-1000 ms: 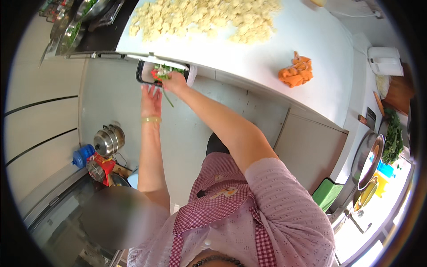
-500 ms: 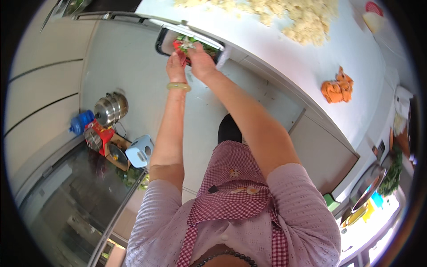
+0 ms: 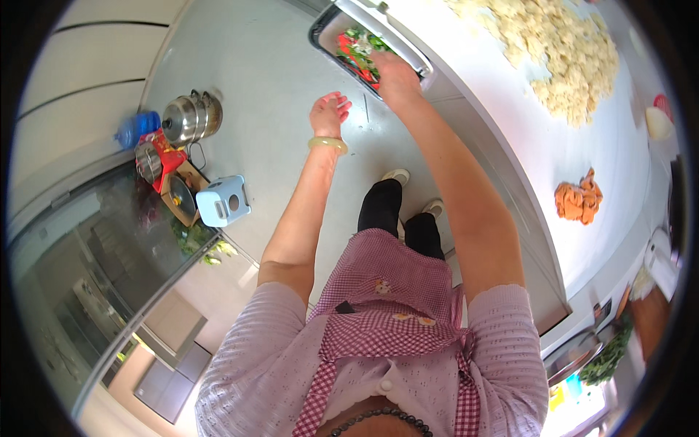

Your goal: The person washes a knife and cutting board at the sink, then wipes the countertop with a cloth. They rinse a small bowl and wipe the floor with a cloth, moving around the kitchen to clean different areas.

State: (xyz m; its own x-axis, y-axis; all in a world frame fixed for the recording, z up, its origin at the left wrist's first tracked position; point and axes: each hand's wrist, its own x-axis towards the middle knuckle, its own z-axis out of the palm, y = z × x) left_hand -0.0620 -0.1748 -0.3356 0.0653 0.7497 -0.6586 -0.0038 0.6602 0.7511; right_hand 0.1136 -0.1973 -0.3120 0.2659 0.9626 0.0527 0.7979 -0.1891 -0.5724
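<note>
In the head view, the right hand [image 3: 397,79] is down at the mouth of the bin [image 3: 393,35], the dark-rimmed one with a white edge, set right by the counter [image 3: 502,102]. Red and green scraps [image 3: 357,47] lie in it, with a few white bits on top. The fingers dip in among them, and from here I can't tell whether they grip anything.

The left hand [image 3: 330,114] is empty, palm partly up, the fingers loose and half spread. It hangs over the floor [image 3: 277,65] near the bin, touching nothing, with a pale bangle [image 3: 328,145] on the wrist.

Up on the counter there's a broad scatter of pale pieces [image 3: 571,54], and well apart from them sits a crumpled orange cloth [image 3: 579,198]. Leafy greens [image 3: 608,358] lie over at the far right.

Across on the left I see a steel pot [image 3: 191,118] with a blue jug [image 3: 138,130] just beside it. Near them are a red bag [image 3: 169,154], an open carton [image 3: 175,195] and a light-blue box [image 3: 223,200]. The person wears a checked apron [image 3: 389,280], dark trousers [image 3: 381,206] and light shoes [image 3: 397,175].
</note>
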